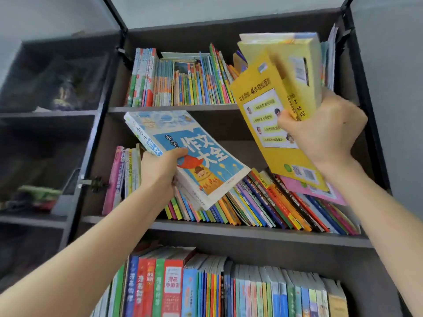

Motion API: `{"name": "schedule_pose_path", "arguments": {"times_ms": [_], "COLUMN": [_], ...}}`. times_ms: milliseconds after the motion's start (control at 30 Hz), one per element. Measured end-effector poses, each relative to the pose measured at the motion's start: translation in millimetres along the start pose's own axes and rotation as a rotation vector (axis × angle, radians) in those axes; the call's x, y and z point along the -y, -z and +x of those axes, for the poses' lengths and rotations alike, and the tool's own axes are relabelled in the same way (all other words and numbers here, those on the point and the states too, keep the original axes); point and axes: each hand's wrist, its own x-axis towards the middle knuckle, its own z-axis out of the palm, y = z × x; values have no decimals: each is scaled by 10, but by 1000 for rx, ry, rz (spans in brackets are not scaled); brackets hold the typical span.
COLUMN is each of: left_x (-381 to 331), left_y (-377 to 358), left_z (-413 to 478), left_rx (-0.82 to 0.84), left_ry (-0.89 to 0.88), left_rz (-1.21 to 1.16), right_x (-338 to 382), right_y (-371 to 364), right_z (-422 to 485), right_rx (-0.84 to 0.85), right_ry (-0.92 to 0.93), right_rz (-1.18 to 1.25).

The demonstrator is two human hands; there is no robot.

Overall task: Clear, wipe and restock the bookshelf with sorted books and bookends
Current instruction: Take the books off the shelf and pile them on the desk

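The left hand curls round the left edge of a blue book, which lies tilted to its right. Higher, the right hand clutches yellow books standing above its fingers. Beyond both, leaning books crowd the shelf, nearer the left hand.

Likely a home study corner: a tall dark grey bookshelf crammed with thin colourful children's books, plain pale wall right of it.
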Motion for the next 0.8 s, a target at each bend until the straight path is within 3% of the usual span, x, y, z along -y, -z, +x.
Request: {"name": "schedule_pose_path", "arguments": {"times_ms": [133,300,500,633,800], "left_x": [-249,-664,-1129,-1421,-1657], "left_y": [413,1226,2352,3219,4057], "left_z": [-609,-1552,-2845,-3596,-4266], "left_rx": [19,53,24,-103,-311], "left_ry": [-19,-58,33,165,273], "left_rz": [125,304,489,636,753], "right_x": [540,1369,2380,3089,3906], "right_y": [491,1143,2217,2845,3386], "right_z": [-127,-561,-1239,-1670,-2130], "right_rx": [56,201,393,597,724], "right_ry": [-141,-165,-277,-296,-339], "right_rz": [156,331,525,775,984]}}
